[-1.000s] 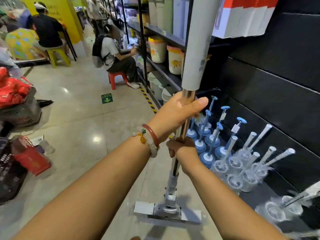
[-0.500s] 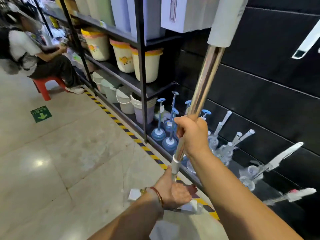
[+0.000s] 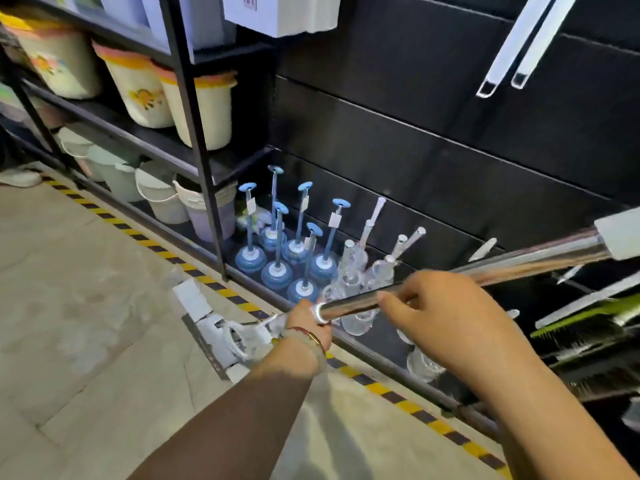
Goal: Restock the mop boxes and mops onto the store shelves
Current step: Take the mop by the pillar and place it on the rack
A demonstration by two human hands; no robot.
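Observation:
A mop with a chrome pole (image 3: 502, 266) lies almost level in front of the black shelves, its white flat head (image 3: 211, 327) low at the left just above the floor and its white grip sleeve (image 3: 620, 235) at the right edge. My left hand (image 3: 306, 322) grips the pole's lower end near the white collar. My right hand (image 3: 446, 318) holds the pole a little further up, fingers curled around it. A white mop box (image 3: 280, 13) sits on the upper shelf.
Blue plungers (image 3: 294, 251) and clear plungers (image 3: 374, 268) stand on the bottom shelf right behind my hands. Buckets (image 3: 204, 105) fill the rack to the left. White handles (image 3: 519, 43) hang at upper right; green brushes (image 3: 588, 327) lie at right. Yellow-black tape (image 3: 152, 245) edges the floor.
The mop has swung from nearly upright to almost level, its top going right. My left hand moved from the mop head up to the pole's lower end. The view has panned right along the shelves.

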